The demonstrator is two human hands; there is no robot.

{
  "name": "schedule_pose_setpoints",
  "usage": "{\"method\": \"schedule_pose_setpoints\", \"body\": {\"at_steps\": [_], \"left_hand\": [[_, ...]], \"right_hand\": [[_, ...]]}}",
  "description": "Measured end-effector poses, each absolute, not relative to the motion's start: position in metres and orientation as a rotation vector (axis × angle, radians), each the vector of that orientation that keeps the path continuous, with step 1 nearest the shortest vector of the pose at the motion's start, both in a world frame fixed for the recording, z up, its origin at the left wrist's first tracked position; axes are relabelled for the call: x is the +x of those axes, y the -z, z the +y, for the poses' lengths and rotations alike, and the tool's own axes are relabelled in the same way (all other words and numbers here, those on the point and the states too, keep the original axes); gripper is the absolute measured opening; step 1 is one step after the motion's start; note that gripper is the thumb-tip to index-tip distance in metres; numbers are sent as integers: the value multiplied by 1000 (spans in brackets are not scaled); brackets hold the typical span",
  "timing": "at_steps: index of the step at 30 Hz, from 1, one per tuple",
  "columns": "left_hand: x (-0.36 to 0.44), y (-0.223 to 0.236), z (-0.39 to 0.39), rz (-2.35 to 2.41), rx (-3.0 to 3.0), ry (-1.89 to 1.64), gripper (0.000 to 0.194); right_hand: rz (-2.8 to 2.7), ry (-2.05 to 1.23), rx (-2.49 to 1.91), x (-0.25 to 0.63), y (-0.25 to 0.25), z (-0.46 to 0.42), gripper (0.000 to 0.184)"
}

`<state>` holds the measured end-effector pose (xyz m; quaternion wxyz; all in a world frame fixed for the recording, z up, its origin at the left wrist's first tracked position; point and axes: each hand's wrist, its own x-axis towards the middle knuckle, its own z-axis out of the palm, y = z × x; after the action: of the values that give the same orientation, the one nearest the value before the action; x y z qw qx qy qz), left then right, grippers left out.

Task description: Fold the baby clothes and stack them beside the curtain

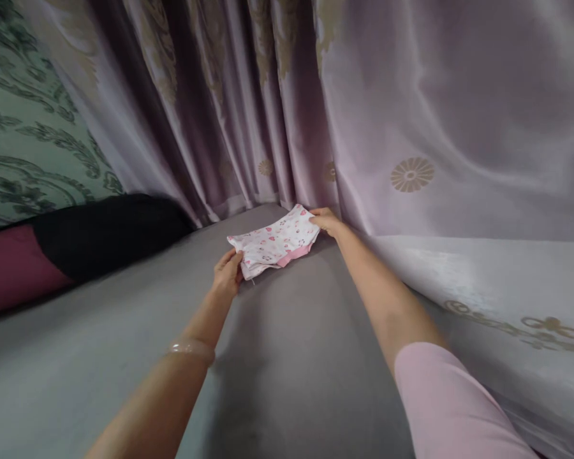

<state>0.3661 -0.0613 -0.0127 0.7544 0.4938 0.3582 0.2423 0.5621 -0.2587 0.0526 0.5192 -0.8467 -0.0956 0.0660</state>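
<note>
A small folded garment (277,239), white with pink and red prints and a pink band along its near edge, is stretched between my two hands, low over the grey bed-like surface (306,331). My left hand (228,271) pinches its left end, thumb on top and the other fingers partly hidden. At the far right end, my right hand (326,221) grips the corner between thumb and fingers. Whether the cloth rests on the surface or hangs just above it, I cannot tell. A clear bangle circles my left wrist.
Shiny mauve curtains (373,127) with gold patterns hang along the back and right, reaching the surface's edge. To the left lies a long black and dark red cushion-like item (110,233) against green patterned wallpaper (33,140).
</note>
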Motion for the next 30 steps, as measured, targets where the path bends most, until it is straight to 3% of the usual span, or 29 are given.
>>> {"method": "schedule_pose_setpoints", "body": {"at_steps": [3,9,12,18,22,30], "left_hand": [[368,22,-61,792,1091,-517,39],[367,32,-63,852,1239,-567,54],[366,35,-65,818,1354,-599,49],[362,39,-67,731,1565,-542,59],[350,36,-68,703,2037,-516,43],[270,40,-22,515,2626,-414,38]], "right_hand": [[-329,-136,-2135,570,-37,-259,41],[-333,-30,-2422,568,-3,-264,35],[-339,90,-2534,554,0,-254,39],[-987,167,-2643,490,0,-205,44],[-1238,2,-2572,443,12,-182,51],[-1217,64,-2664,427,25,-176,56]]}}
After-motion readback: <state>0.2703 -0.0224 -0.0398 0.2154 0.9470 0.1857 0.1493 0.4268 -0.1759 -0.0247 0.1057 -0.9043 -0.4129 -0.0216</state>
